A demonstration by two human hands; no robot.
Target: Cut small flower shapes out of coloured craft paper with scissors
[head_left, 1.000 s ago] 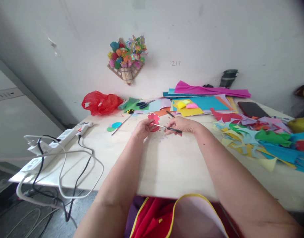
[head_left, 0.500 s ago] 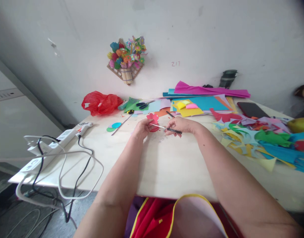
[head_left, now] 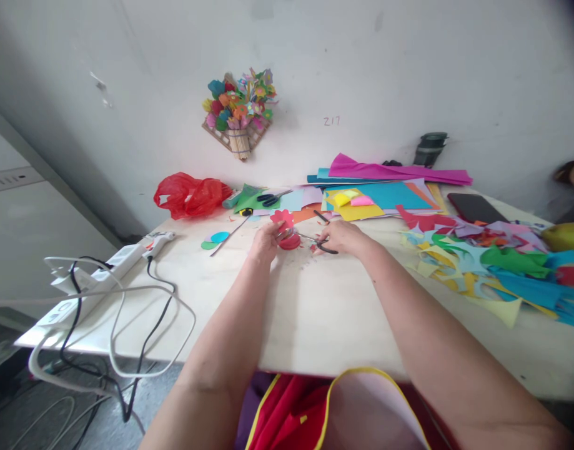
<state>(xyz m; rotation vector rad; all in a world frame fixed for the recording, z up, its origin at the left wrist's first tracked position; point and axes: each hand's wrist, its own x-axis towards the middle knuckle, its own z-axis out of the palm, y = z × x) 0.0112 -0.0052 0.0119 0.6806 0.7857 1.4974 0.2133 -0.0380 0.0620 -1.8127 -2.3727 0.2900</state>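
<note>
Between the fingers of my left hand is a piece of red paper with a scalloped, petal-like edge. My right hand grips dark-handled scissors whose loops are spread apart. The blades point left and reach the lower side of the red paper, close to my left fingertips. A rounded red paper piece shows just below the blades; whether it is joined to the scalloped part I cannot tell. Tiny red scraps are around my right fingers.
Colored paper offcuts cover the table's right side, near a dark phone. Paper sheets lie along the wall. Other scissors and a red plastic bag are at the back left. A power strip with cables runs along the left edge.
The red paper has turned and shifted slightly left and up in my left hand. The scissors have tilted, and my right hand has moved a little.
</note>
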